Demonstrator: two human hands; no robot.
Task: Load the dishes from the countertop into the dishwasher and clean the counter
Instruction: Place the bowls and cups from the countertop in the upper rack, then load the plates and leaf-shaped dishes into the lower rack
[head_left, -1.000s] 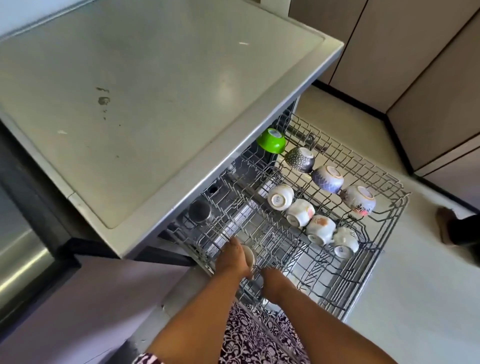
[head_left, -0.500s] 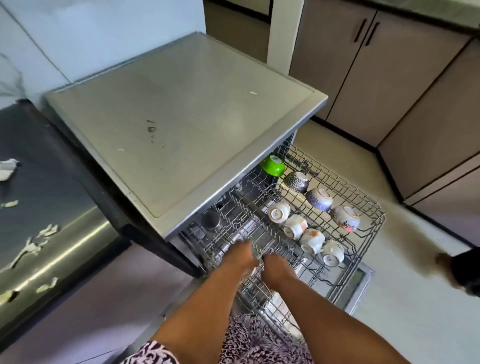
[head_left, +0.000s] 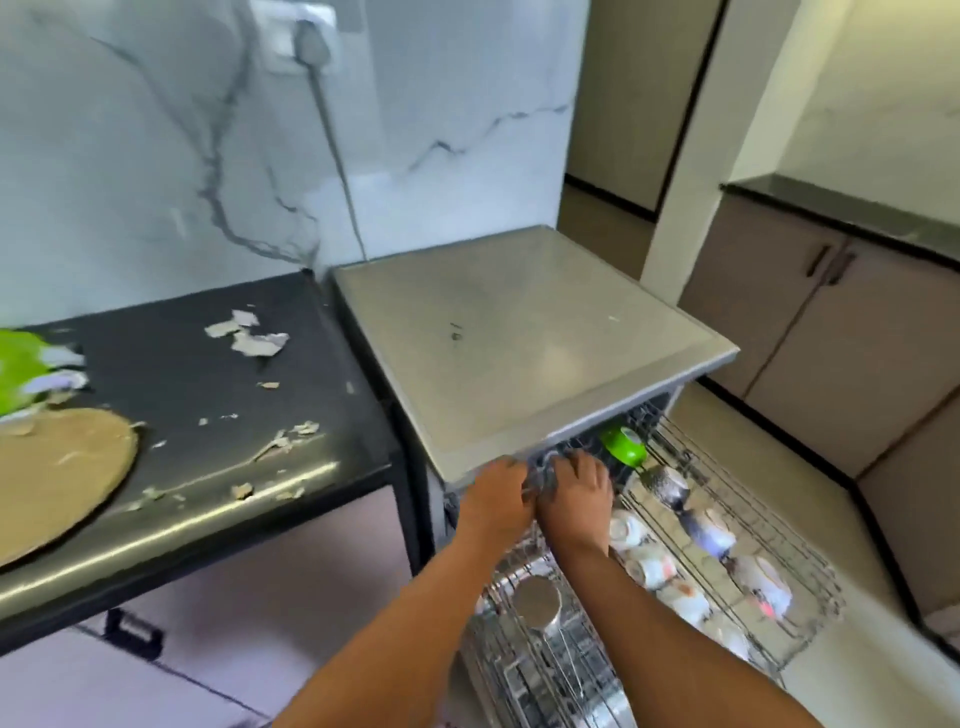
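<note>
The grey dishwasher (head_left: 519, 353) stands open with its upper wire rack (head_left: 795, 551) pulled out to the right. On the rack lie a green cup (head_left: 623, 448) and several patterned cups (head_left: 706, 530), all tipped over. My left hand (head_left: 493, 496) and my right hand (head_left: 576, 491) sit side by side at the rack's inner left corner, just under the dishwasher's top edge. A blurred grey object lies between their fingers. Whether either hand grips anything is unclear. On the black countertop (head_left: 218, 405) to the left are a green bowl (head_left: 21, 369) and a round tan board (head_left: 57, 473).
Torn pale scraps (head_left: 249, 338) litter the countertop. A lower rack (head_left: 550, 675) with a round steel piece (head_left: 537, 603) shows under my arms. Brown cabinets (head_left: 857, 353) line the right side. A cable (head_left: 332, 156) runs down the marble wall.
The view has swung up and left, bringing the countertop and wall into sight. Both hands have moved from the rack's front edge to its inner corner by the dishwasher opening.
</note>
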